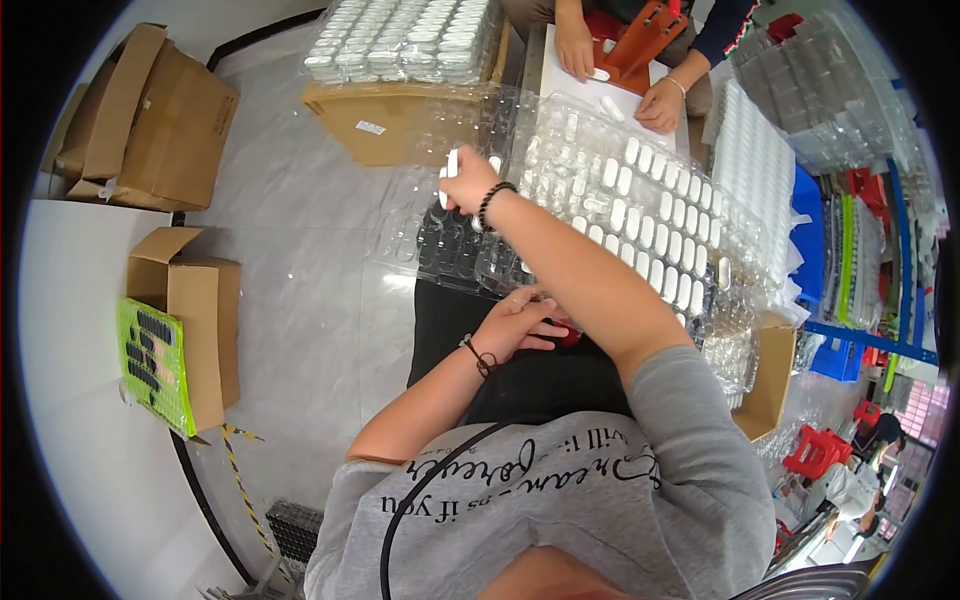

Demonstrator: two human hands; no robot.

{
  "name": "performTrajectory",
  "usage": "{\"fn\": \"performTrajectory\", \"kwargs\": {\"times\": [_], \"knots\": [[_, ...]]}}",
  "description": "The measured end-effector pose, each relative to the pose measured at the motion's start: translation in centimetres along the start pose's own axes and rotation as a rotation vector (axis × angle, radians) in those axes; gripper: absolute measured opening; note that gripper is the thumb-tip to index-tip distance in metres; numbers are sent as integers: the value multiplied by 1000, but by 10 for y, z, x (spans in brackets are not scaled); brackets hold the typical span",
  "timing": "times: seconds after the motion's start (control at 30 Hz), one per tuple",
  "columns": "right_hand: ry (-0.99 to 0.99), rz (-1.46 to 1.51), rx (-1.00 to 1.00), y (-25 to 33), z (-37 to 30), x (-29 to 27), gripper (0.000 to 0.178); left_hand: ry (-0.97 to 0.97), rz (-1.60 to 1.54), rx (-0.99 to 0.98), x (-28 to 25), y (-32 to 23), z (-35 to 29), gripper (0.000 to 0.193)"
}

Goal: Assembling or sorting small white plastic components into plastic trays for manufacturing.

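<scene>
My right hand (472, 182) reaches across to the left end of the clear plastic tray (490, 265). Its fingers are closed on a white oval piece (452, 163), and another white edge shows just below them. Rows of white oval pieces (661, 238) sit in the tray's pockets under and beyond my right forearm. Near the tray's front edge, over my dark lap, my left hand (518, 325) has its fingers apart and holds nothing that I can see. A small red thing (570, 335) shows beside its fingertips, partly hidden by my right arm.
Stacked trays of white pieces (405, 40) stand on a cardboard box (345, 125) at the far left. Across from me, a co-worker's hands (660, 105) rest by an orange-red press (640, 50). Open cartons (205, 330) stand on the left; blue shelving (870, 343) is on the right.
</scene>
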State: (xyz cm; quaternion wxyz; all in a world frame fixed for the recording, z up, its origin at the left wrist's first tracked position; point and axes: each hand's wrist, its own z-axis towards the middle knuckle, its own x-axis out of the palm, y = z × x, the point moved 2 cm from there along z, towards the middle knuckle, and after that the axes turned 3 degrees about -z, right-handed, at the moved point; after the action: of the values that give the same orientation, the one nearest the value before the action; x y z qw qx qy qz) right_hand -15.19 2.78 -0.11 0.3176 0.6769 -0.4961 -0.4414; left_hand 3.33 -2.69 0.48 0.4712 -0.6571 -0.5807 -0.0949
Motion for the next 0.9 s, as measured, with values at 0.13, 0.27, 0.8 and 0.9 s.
{"fn": "performTrajectory", "kwargs": {"times": [0.13,0.27,0.8,0.9], "knots": [[71,-184,-3,-6,1,15,31,9,-91,8,-7,2,2,39],[92,-403,-431,-5,-18,21,35,3,-61,26,-11,1,2,36],[146,-674,-184,-2,-33,19,47,-36,-33,48,-7,7,2,34],[40,-649,-189,-4,-41,25,54,-42,-34,64,-6,10,0,27]]}}
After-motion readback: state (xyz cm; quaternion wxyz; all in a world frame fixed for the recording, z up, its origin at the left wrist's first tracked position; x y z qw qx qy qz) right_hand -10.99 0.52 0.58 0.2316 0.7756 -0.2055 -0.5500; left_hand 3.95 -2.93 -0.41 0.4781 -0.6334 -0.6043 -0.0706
